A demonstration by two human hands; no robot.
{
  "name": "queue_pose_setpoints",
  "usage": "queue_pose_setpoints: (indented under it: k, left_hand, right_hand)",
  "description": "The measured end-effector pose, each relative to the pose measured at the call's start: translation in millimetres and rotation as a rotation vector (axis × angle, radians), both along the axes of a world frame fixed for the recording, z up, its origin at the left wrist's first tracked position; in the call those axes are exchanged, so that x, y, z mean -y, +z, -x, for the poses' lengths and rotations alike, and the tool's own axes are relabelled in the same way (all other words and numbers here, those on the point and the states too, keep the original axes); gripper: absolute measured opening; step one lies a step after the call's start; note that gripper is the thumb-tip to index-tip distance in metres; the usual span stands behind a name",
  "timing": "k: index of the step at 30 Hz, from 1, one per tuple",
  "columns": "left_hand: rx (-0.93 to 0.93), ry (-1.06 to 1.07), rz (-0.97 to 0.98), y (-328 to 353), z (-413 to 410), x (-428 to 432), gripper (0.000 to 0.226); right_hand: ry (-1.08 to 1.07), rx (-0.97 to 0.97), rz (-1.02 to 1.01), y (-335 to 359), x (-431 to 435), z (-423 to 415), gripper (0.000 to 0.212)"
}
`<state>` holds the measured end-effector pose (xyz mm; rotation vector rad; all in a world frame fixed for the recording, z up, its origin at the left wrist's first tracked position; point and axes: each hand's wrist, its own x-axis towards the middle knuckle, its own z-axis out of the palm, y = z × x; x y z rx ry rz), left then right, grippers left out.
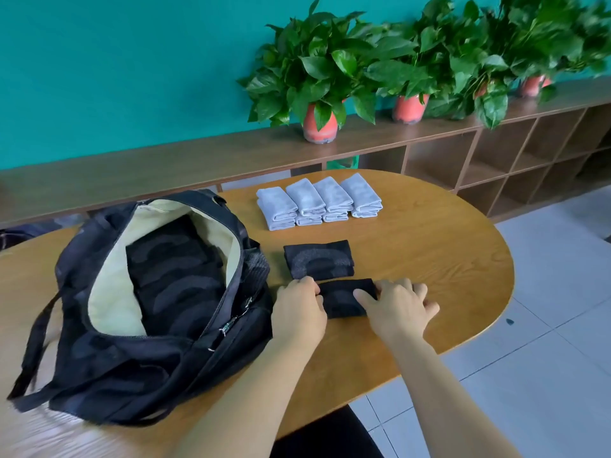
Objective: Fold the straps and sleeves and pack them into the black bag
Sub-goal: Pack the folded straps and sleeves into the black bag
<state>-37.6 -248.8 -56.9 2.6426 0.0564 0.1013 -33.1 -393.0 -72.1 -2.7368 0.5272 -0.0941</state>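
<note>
The black bag (pixel 109 365) lies unzipped on the left of the wooden table (pixel 446 259), its cream lining showing, with several folded black sleeves (pixel 178 279) stacked inside. A folded black sleeve (pixel 344 297) lies near the table's front, right of the bag. My left hand (pixel 299 312) grips its left end and my right hand (pixel 396 309) grips its right end. Just behind it rests another folded black sleeve (pixel 319 259). Farther back sit several folded grey straps (pixel 319 200) in a row.
A long wooden shelf unit (pixel 496 153) runs along the teal wall behind the table, with potted plants (pixel 319 77) on top. The table's rounded right edge drops to a tiled floor (pixel 545 358). A bag strap (pixel 36 342) trails off the bag's left side.
</note>
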Motion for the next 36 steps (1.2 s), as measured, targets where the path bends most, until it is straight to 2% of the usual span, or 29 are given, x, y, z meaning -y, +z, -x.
queue_pose_setpoints:
  k: [5, 8, 11, 14, 18, 21, 22, 24, 26, 29, 32, 36]
  left_hand:
    - [-0.185, -0.013, -0.075, 8.4, -5.9, 3.4, 0.031]
    - [-0.296, -0.045, -0.169, 15.1, -7.7, 6.6, 0.023]
    - [-0.327, -0.100, -0.171, 23.1, -3.7, 5.2, 0.014]
    - [-0.282, -0.157, -0.092, 39.9, 0.3, -3.3, 0.009]
    - [-0.240, -0.168, 0.117, 94.1, 0.4, -49.2, 0.019]
    - [-0.198, -0.089, 0.202, 132.8, 0.7, -107.2, 0.018]
    - [-0.208, -0.069, 0.224, 139.9, 0.8, -128.0, 0.014]
    - [-0.259, -0.010, 0.218, 146.3, 2.8, -168.6, 0.011]
    - [-0.308, 0.056, 0.187, 141.8, 4.0, -203.0, 0.020]
    - [-0.348, 0.122, 0.102, 124.5, 7.2, -239.1, 0.031]
    - [-0.441, 0.092, 0.054, 107.1, 8.0, -252.6, 0.040]
    - [-0.469, -0.011, 0.008, 94.5, 6.9, -248.6, 0.038]
  right_hand:
    - [0.052, -0.141, -0.042, 9.5, 7.1, -7.4, 0.027]
    - [0.064, -0.157, -0.097, 15.5, 8.4, -5.3, 0.023]
    - [0.047, -0.140, -0.148, 24.3, 11.7, 3.9, 0.020]
    - [0.030, -0.124, -0.261, 48.0, 13.7, 12.3, 0.023]
    - [0.128, 0.021, -0.404, 99.7, -12.8, 9.7, 0.017]
    - [0.279, 0.102, -0.464, 131.2, -58.4, -2.1, 0.037]
    - [0.338, 0.099, -0.438, 137.9, -76.7, -7.0, 0.038]
    - [0.467, 0.079, -0.334, 144.1, -116.8, -17.8, 0.028]
    - [0.599, 0.073, -0.173, 142.4, -155.0, -26.4, 0.022]
    - [0.730, -0.003, -0.033, 125.4, -199.7, -32.9, 0.026]
    - [0.843, -0.106, 0.069, 105.8, -213.4, -33.8, 0.025]
    - [0.979, -0.306, 0.051, 91.5, -201.5, -30.7, 0.025]
